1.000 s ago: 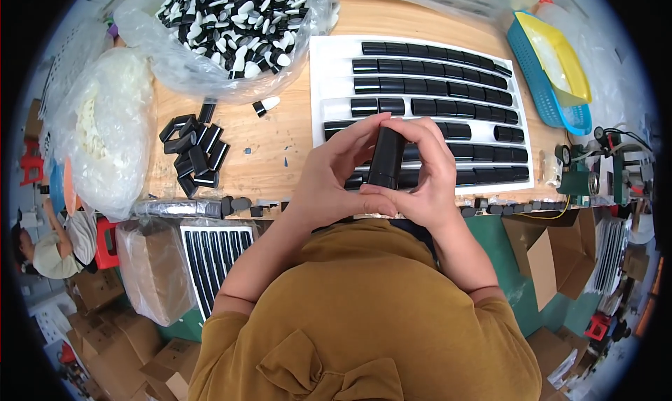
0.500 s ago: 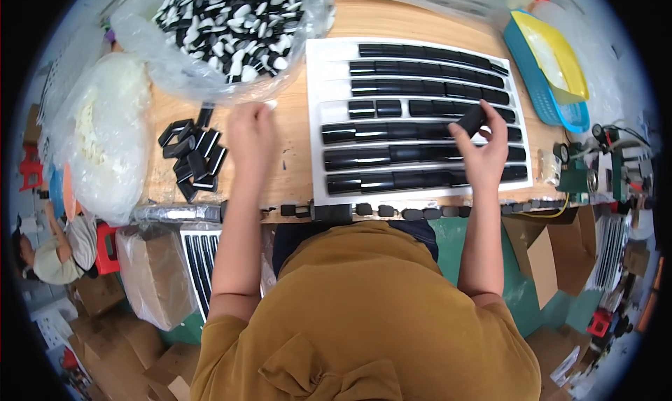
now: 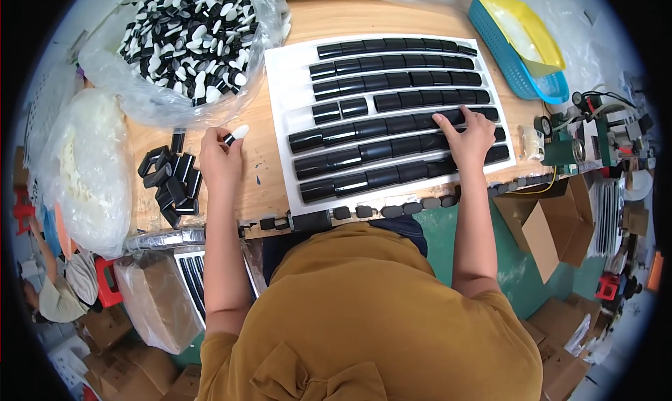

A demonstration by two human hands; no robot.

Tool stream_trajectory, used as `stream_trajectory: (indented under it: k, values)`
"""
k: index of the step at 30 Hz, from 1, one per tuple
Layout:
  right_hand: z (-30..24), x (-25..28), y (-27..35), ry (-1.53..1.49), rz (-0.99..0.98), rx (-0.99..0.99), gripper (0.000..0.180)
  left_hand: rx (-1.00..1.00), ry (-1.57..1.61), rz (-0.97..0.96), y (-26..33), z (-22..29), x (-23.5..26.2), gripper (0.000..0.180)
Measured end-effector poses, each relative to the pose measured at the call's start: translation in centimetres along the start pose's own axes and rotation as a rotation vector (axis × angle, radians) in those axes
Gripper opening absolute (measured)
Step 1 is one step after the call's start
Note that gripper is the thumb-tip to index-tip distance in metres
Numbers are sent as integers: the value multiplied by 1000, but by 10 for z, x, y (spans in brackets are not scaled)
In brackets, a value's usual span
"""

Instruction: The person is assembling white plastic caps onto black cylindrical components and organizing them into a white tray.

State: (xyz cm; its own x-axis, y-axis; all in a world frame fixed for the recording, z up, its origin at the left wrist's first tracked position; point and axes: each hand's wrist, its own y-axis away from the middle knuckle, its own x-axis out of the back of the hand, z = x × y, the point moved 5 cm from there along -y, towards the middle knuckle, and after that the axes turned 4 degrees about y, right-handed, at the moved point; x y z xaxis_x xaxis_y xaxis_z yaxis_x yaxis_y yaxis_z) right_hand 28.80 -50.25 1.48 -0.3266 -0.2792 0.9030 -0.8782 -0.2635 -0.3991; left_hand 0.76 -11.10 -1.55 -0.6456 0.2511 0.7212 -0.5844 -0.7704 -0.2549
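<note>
Between the thumb and fingers of my left hand (image 3: pixel 221 159) is a small piece (image 3: pixel 239 132) with a white oval end and a black part. Over the white tray (image 3: pixel 281 93), my right hand (image 3: pixel 470 141) has its thumb and index finger at either end of a glossy black rectangular piece (image 3: pixel 452 115), which sits in one of the tray's rows. Several rows of similar black pieces (image 3: pixel 378 128) fill the tray's grooves, one row with a gap near its left part. Beside my left hand lies a loose pile of black pieces (image 3: pixel 171 180).
A clear plastic bag (image 3: pixel 269 58) full of small black and white pieces stands at the back left, with another clear bag (image 3: pixel 94 170) nearer. Far right are a blue basket (image 3: pixel 500 47) with a yellow one and a green bench device (image 3: pixel 560 152). Dark pieces line the table's front edge.
My right hand has lowered its black piece from above the tray into a row. My left hand now shows a black-and-white piece at its fingertips. The view has shifted and turned slightly.
</note>
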Motion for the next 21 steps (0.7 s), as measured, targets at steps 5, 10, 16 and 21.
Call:
stream_trajectory:
  k: [5, 10, 16, 21]
  values:
    - [43, 6, -9, -200, 221, -97, 37, 217, 415, 9, 6, 1, 8, 25]
    - [96, -7, -26, -26, 80, -231, 32, 345, 810, -84, 17, 52, 18, 28]
    - [66, -9, -25, 200, -19, -245, 38, 351, 1022, -237, 39, 76, 8, 26]
    - [56, -9, -21, 170, 18, -218, 41, 374, 1142, -278, 50, 89, 2, 28]
